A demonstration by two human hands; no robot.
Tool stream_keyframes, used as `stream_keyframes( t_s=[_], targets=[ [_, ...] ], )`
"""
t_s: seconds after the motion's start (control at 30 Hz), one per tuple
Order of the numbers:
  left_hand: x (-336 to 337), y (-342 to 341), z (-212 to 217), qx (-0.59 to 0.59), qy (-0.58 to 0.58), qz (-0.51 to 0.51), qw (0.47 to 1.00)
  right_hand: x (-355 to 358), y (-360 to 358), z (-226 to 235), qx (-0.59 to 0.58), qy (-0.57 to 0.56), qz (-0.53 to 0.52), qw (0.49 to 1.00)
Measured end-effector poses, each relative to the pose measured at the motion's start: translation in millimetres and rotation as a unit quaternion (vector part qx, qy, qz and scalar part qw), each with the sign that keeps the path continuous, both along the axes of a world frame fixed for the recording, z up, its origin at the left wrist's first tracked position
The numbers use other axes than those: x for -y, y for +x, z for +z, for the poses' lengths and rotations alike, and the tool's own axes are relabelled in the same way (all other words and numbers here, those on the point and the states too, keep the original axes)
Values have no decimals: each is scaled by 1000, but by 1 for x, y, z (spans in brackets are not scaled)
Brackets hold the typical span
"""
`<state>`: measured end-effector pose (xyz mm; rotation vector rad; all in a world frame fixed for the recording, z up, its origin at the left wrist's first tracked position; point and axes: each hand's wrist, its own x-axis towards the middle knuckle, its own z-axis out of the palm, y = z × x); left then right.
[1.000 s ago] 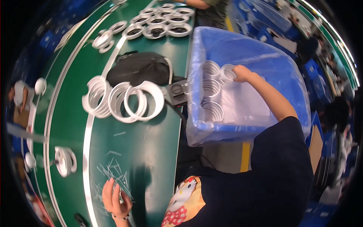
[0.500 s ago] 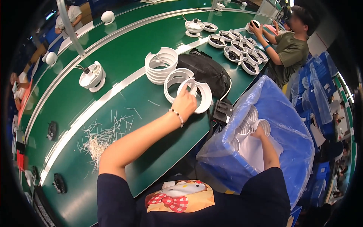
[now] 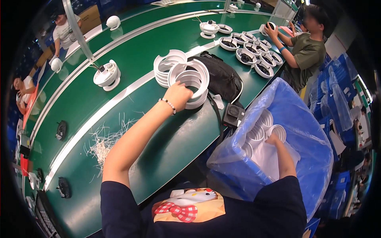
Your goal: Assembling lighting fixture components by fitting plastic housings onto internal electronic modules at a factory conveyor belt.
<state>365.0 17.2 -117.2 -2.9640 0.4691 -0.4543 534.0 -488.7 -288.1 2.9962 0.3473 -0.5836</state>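
White ring (image 3: 204,77) pinched in left hand (image 3: 178,96), upper middle; right hand (image 3: 274,139) at nested rings (image 3: 280,131), right of centre, grip unclear; step seems ring-handling, next move wants steady pinch

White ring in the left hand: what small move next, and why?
Probably ease the white ring squarely onto the rings beneath: the left hand has its rim, and it looks offset from them. The right hand is at a ring stack inside the blue bin.
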Motion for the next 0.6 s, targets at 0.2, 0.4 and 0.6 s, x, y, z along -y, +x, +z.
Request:
stream_keyframes(
  t_s=[0.2, 0.4, 0.6],
  targets=[
    [0, -4, 11, -143, -98, -14, 985, 4, 2, -2, -14, 19, -2, 1000],
    [3, 15, 39, -219, -142, -1, 965, 2, -2, 2, -7, 66, 12, 998],
    [22, 27, 48, -296, 0, 64, 953, -20, 1, 8, -73, -51, 0, 996]
  ],
)
